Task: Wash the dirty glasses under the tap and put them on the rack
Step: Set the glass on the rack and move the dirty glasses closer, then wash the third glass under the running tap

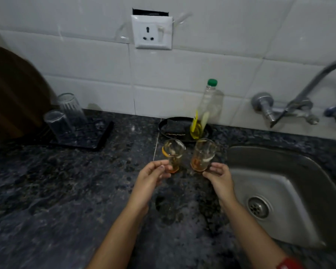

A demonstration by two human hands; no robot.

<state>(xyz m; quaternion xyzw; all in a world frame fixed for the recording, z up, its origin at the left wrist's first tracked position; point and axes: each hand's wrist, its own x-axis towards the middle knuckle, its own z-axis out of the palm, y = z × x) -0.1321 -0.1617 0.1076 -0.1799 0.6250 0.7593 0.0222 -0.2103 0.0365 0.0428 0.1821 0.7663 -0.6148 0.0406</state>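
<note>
Two dirty glasses with orange dregs stand side by side on the dark stone counter. My left hand [152,174] pinches the base of the left glass [173,154], which tilts slightly. My right hand [218,176] curls its fingers around the bottom of the right glass [203,155]. The black rack [93,136] sits at the back left with two clean glasses [66,117] upside down on it. The tap [299,101] juts from the tiled wall at the right, above the steel sink [279,183].
A black dish [167,126] behind the glasses holds a scrub pad and a clear bottle [204,111] with a green cap and yellow liquid. A brown round board [14,90] leans at far left. A wall socket [152,33] is above.
</note>
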